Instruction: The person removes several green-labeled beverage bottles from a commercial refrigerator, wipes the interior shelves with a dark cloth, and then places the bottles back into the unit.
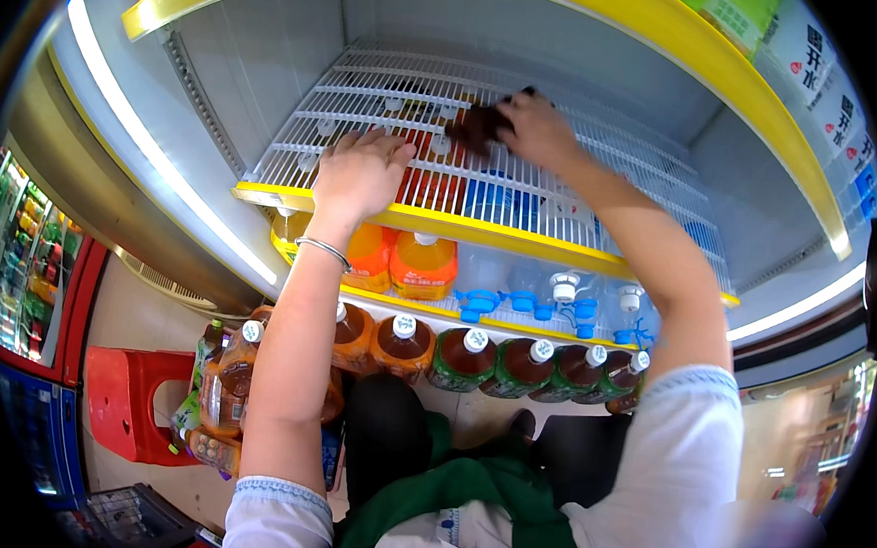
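Observation:
My right hand (541,129) is closed around a dark brown cloth (480,129), blurred and bunched on the white wire shelf (595,153) of a refrigerated display case. Flat on the left part of that shelf rests my left hand (362,170), thumb apart from the fingers, holding nothing. A yellow strip (498,229) runs along the shelf's front edge, just below my left palm. Through the wires, bottles on the level below show, including orange drink bottles (424,266) and large clear bottles with blue handles (479,304).
On the floor before the case stands a row of capped tea bottles (464,358). More bottles (224,382) crowd by a red plastic stool (137,405) at left. An upper shelf edge (707,37) overhangs, with packs of bottled water (815,77) at right. A dark crate (133,524) sits lower left.

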{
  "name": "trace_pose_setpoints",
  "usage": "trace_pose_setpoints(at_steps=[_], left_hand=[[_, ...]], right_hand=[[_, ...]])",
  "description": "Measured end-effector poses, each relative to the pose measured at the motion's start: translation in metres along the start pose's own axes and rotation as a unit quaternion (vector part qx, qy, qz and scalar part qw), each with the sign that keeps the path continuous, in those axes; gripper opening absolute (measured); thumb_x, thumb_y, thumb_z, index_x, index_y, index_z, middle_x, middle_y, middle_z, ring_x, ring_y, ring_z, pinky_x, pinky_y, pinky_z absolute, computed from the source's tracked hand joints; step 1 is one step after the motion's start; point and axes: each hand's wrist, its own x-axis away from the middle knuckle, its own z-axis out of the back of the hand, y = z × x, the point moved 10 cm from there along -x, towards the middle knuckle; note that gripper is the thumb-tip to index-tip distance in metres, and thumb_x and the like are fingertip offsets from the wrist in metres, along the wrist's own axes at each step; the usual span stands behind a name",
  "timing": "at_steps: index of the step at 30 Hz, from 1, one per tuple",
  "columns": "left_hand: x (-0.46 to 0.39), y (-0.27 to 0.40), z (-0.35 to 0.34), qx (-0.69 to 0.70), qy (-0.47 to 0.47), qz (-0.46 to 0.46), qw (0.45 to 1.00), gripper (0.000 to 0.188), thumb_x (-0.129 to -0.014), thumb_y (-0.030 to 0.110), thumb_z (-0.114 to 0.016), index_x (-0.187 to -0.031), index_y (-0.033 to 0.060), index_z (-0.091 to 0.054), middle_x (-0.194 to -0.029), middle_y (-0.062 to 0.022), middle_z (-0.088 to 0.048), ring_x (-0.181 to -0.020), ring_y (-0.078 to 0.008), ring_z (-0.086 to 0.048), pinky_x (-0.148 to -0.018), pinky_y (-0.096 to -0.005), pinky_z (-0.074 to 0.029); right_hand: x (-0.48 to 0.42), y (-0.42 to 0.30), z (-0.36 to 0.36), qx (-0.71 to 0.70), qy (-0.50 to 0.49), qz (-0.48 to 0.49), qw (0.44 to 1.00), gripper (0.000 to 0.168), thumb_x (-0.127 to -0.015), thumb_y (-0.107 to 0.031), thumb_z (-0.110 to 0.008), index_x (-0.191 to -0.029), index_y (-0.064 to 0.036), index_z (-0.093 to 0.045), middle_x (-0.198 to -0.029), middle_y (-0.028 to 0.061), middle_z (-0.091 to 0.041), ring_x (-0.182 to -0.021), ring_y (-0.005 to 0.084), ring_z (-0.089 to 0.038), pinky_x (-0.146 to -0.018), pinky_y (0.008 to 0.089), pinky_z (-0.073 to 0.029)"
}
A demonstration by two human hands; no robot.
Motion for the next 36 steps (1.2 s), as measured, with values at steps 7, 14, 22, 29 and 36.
trace_pose_setpoints(at_steps=[7,14,22,29,36], left_hand=[[0.0,-0.007,-0.003,-0.003,-0.044,0.015,0.999,0.048,-0.094,0.048,-0.04,-0.126,0.0162,-0.058,-0.137,-0.0081,-0.049,-0.128,-0.0296,-0.041,-0.108,-0.0442,-0.028],[-0.004,0.075,-0.019,0.019,-0.148,-0.138,0.979,0.048,-0.096,0.04,-0.038,-0.13,0.01,-0.052,-0.132,-0.0158,-0.052,-0.125,-0.0328,-0.046,-0.109,-0.0432,-0.028],[0.01,0.087,-0.031,0.14,-0.091,-0.056,0.984,0.052,-0.096,0.041,-0.037,-0.129,0.0021,-0.045,-0.127,-0.022,-0.054,-0.123,-0.036,-0.047,-0.105,-0.041,-0.034],[0.015,0.11,-0.024,0.092,-0.028,-0.118,0.988,0.056,-0.095,0.047,-0.035,-0.12,-0.0003,-0.052,-0.121,-0.0227,-0.057,-0.12,-0.0362,-0.049,-0.105,-0.0431,-0.034],[0.006,0.103,-0.025,0.139,-0.049,-0.073,0.986,0.054,-0.095,0.045,-0.036,-0.124,0.002,-0.052,-0.122,-0.0209,-0.057,-0.119,-0.0366,-0.05,-0.104,-0.0431,-0.035]], right_hand=[[0.02,-0.044,0.003,-0.079,-0.157,0.043,0.983,0.034,-0.084,-0.028,-0.055,-0.113,-0.012,-0.062,-0.103,0.0166,-0.06,-0.104,0.0332,-0.055,-0.088,0.0458,-0.046],[0.039,-0.014,0.018,-0.063,-0.026,0.04,0.997,0.042,-0.08,-0.022,-0.059,-0.122,-0.02,-0.059,-0.114,0.01,-0.056,-0.107,0.0307,-0.053,-0.09,0.0403,-0.047],[0.054,-0.039,0.022,-0.045,-0.134,0.076,0.987,0.032,-0.081,-0.027,-0.061,-0.108,-0.011,-0.063,-0.102,0.0119,-0.06,-0.096,0.0334,-0.057,-0.081,0.0427,-0.049],[0.055,0.035,0.021,-0.034,0.019,0.003,0.999,0.036,-0.082,-0.03,-0.063,-0.113,-0.012,-0.063,-0.11,0.0106,-0.057,-0.103,0.0297,-0.054,-0.084,0.0405,-0.049],[0.034,0.05,-0.007,-0.01,-0.085,-0.058,0.995,0.033,-0.085,-0.03,-0.058,-0.108,-0.007,-0.063,-0.111,0.0139,-0.057,-0.105,0.0319,-0.054,-0.085,0.0439,-0.048]])
